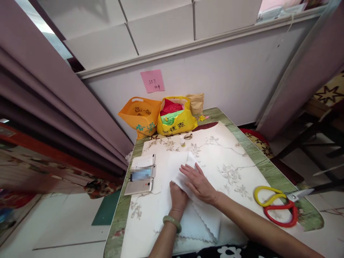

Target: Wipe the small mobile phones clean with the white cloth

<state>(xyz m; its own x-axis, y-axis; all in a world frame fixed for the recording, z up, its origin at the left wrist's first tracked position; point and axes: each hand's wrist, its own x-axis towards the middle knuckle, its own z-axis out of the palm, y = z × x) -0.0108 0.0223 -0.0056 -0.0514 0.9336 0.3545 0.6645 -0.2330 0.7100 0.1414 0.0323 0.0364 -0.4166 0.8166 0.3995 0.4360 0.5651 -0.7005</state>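
Observation:
A white cloth (199, 222) with wavy edges lies folded over on the table in front of me. My left hand (178, 197), with a green bangle at its wrist, is closed at the cloth's fold, its fingertips partly hidden by the fabric. Flat on the upper part of the cloth rests my right hand (200, 184), fingers stretched out and a little spread, just beside the left one.
Scissors (279, 204) with yellow and red handles lie at the right edge. Phones (141, 175) are on the left. A small bottle (182, 142), an orange bag (141, 114) and a yellow bag (177, 123) of fabrics stand at the back of the table (228, 157).

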